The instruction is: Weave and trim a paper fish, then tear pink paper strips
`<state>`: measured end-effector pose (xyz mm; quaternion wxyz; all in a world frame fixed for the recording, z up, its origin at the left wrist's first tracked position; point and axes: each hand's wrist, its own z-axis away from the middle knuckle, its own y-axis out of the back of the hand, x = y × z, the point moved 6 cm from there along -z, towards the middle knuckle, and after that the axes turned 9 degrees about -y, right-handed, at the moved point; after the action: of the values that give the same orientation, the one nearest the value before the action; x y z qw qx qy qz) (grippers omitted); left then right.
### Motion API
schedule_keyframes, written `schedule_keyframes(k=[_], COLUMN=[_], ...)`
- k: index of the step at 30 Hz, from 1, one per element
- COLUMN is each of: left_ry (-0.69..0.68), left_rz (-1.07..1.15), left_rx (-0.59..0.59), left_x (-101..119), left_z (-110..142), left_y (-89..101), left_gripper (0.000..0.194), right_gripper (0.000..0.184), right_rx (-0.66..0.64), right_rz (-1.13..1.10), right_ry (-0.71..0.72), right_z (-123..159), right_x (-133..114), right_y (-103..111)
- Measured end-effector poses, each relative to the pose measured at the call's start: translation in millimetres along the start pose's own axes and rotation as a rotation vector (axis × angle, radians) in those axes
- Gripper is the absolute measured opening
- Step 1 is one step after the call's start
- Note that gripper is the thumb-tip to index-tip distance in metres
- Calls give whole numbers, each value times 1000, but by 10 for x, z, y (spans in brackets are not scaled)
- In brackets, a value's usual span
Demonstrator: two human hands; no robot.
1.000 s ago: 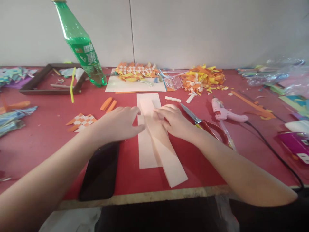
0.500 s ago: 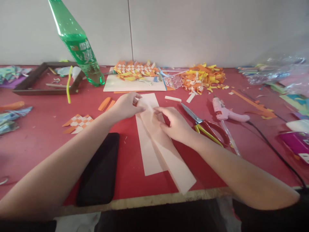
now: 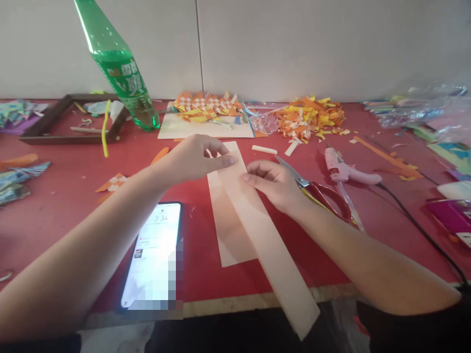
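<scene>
A long folded white paper strip (image 3: 274,250) slants toward me, its near end reaching past the table edge. My left hand (image 3: 200,159) pinches its far end between thumb and fingers. My right hand (image 3: 270,184) grips the strip's right edge a little nearer to me, thumb on top and fingers curled. Beneath the strip, a wider sheet of white paper (image 3: 230,240) lies on the red table. Scissors (image 3: 327,196) with red and yellow handles rest just beyond my right hand, partly covered by it.
A lit phone (image 3: 154,255) lies below my left forearm. The pink glue gun (image 3: 340,169) and its cord are at right. Behind stand a green bottle (image 3: 125,83), a dark frame (image 3: 44,139) and an orange-yellow paper pile (image 3: 309,117). Woven orange-white paper (image 3: 116,182) lies left.
The strip has been lifted and shifted toward me, its near end now past the table edge. My left thumb has come onto it. The phone screen has lit up.
</scene>
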<state>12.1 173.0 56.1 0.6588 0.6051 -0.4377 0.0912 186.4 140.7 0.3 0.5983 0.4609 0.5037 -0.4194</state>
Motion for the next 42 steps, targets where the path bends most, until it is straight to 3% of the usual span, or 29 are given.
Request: schedule_keyframes(k=[3, 9, 20, 29, 37, 42], left_ry=[-24, -76, 5, -18, -32, -52], left_rz=[41, 34, 113, 152, 259, 361], left_rx=[-93, -265, -250, -231, -156, -14], left_x=[55, 197, 221, 226, 185, 144], left_z=[22, 89, 119, 109, 98, 53], left_y=[-55, -238, -322, -353, -390, -294], left_gripper=[26, 23, 16, 12, 13, 13], right_gripper=[19, 13, 5, 4, 5, 7], right_rx=[-67, -34, -4, -22, -60, -10], right_rz=[-66, -136, -151, -197, -307, -268], right_ry=[-10, 41, 48, 13, -98, -104], right_z=[17, 4, -12, -16, -33, -36], right_x=[15, 5, 37, 37, 93, 63], right_y=[-53, -41, -10, -17, -35, 8])
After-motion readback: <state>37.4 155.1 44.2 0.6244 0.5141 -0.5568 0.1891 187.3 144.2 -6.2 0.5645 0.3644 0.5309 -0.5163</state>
